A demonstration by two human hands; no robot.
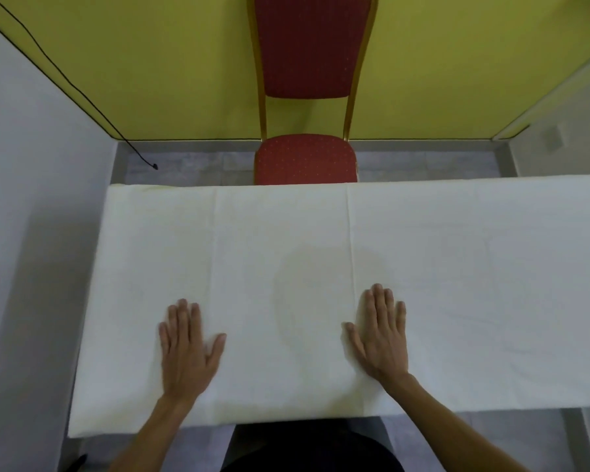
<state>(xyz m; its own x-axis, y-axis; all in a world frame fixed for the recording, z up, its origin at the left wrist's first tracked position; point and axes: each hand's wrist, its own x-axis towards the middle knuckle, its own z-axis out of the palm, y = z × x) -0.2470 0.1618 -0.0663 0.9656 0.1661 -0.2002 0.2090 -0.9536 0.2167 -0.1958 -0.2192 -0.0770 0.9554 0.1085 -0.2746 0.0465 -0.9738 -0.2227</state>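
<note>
Yellow wall and a red chair stand behind the table. The white tablecloth covers it from the far edge to the near edge, just in front of your body. Your left hand and your right hand both lie palm down on the tablecloth close to its near edge, well apart from each other. The grip of each hand is spread: fingers straight, thumb out, nothing pinched.

I judge that you are smoothing the cloth. The danger is that it moves as a whole. If you press and slide both palms toward yourself, the tablecloth can slip over the near edge and pull away from the far edge beside the chair. If you push the hands toward each other, a fold can rise between them, where a faint darker patch shows. Whether it is damp I cannot tell; if it is, rubbing may spread it. Uneven pressure can also turn the cloth crooked.
</note>
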